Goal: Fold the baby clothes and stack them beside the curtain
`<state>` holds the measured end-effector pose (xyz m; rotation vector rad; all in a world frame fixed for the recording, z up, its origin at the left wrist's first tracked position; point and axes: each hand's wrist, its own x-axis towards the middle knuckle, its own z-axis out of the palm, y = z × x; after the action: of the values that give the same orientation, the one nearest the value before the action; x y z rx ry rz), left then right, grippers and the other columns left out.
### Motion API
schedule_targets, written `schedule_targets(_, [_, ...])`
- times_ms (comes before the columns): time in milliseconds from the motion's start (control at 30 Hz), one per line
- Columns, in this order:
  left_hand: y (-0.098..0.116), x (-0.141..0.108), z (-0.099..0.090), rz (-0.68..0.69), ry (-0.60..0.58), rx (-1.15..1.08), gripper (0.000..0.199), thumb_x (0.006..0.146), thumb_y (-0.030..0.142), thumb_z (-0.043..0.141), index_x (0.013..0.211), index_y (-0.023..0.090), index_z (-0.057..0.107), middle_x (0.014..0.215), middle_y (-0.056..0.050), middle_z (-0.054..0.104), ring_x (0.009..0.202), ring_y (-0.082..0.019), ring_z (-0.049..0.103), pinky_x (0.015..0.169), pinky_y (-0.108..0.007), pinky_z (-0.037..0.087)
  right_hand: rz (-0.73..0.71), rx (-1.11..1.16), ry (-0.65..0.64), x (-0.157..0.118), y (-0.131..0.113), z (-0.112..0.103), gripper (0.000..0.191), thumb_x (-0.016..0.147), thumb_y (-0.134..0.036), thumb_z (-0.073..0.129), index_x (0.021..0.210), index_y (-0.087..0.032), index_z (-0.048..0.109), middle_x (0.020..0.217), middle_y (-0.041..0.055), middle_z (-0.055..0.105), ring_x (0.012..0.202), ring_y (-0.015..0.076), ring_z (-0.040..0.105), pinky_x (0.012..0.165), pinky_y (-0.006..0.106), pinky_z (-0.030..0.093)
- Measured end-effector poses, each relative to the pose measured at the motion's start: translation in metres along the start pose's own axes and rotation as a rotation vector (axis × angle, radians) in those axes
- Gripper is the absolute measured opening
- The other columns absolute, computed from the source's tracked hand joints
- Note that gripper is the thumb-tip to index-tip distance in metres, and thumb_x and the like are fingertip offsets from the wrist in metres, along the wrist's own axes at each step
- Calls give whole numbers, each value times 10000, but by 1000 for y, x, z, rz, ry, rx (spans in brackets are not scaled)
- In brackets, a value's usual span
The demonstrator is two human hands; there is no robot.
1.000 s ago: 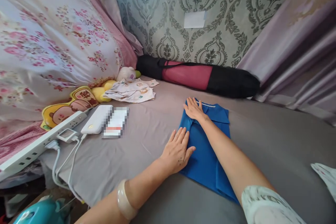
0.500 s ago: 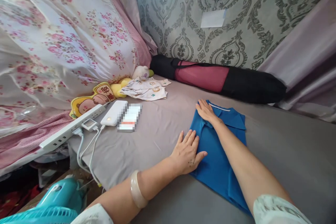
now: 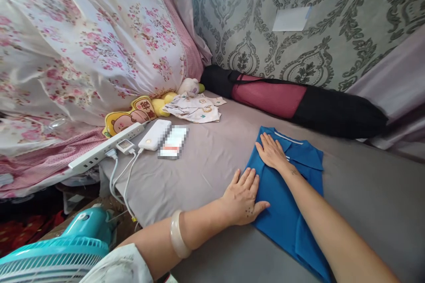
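A blue collared shirt (image 3: 277,201), folded into a long narrow shape, lies flat on the grey bed sheet (image 3: 199,163). Its collar end points away from me. My left hand (image 3: 244,199) rests open along the shirt's left edge, thumb spread over the cloth and fingers pointing away. Farther up, my right hand (image 3: 272,150) lies flat on the shirt near the collar, its fingers stretched out. Neither hand grips the fabric. My right forearm crosses over the shirt and hides part of its right side.
Left of the shirt are a white power bank (image 3: 155,135), a blurred-out phone (image 3: 173,142) and a power strip (image 3: 106,148) with cables. Behind lie a small printed garment (image 3: 195,108) and a long black-and-red bag (image 3: 268,97). A turquoise fan (image 3: 83,230) stands lower left.
My right hand has slid a little inward from the shirt's left edge, uncovering the top left corner. The left hand stays at the edge. The whole view has shifted slightly.
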<state>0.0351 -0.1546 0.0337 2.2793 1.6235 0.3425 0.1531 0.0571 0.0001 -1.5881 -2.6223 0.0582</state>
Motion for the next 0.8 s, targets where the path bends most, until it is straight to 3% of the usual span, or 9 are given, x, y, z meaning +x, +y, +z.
schedule_targets(133, [1, 2, -8, -4, 59, -37, 690, 975, 589, 250, 1403, 75, 417, 1523, -205, 360, 1445, -317, 268, 1170, -556, 204, -46, -57, 115, -8, -6, -10, 590, 996, -386, 228, 1467, -69, 391, 1554, 139, 325, 1446, 248, 262, 1188, 454, 174])
schedule_targets(233, [0, 6, -17, -74, 171, -111, 413, 1012, 388, 272, 1226, 140, 524, 1357, -153, 551, 1306, -254, 470, 1118, -502, 321, -99, -83, 164, -28, -25, -18, 580, 993, -351, 230, 1453, -41, 402, 1552, 154, 322, 1448, 258, 255, 1191, 470, 147])
schedule_targets(367, [-7, 9, -22, -246, 347, -173, 247, 897, 126, 350, 1093, 149, 499, 1135, -126, 611, 1075, -216, 569, 990, -389, 441, -190, -39, 28, -62, -55, -20, 616, 990, -362, 196, 1487, -23, 327, 1580, 150, 246, 1467, 264, 199, 1183, 495, 174])
schedule_targets(500, [-13, 10, -15, -245, 384, -190, 271, 821, 78, 374, 1061, 160, 466, 1113, -132, 588, 1067, -228, 552, 963, -383, 450, -210, -20, -68, -80, -70, -17, 608, 970, -301, 221, 1495, -6, 300, 1589, 157, 206, 1477, 270, 153, 1191, 505, 125])
schedule_targets(667, [-18, 10, -1, -122, 398, -188, 334, 816, 70, 359, 1130, 153, 437, 1134, -146, 580, 1114, -245, 550, 957, -427, 461, -236, 162, -105, -73, -59, -20, 604, 969, -341, 309, 1497, -48, 318, 1575, 161, 256, 1472, 257, 180, 1195, 487, 140])
schedule_targets(800, [-21, 10, 7, 6, 415, -137, 336, 927, 188, 373, 1258, 139, 402, 1270, -179, 543, 1207, -264, 529, 997, -452, 451, -225, 379, 76, -51, -27, -34, 468, 962, -292, 379, 1384, -138, 512, 1419, 117, 531, 1324, 187, 471, 1121, 348, 345])
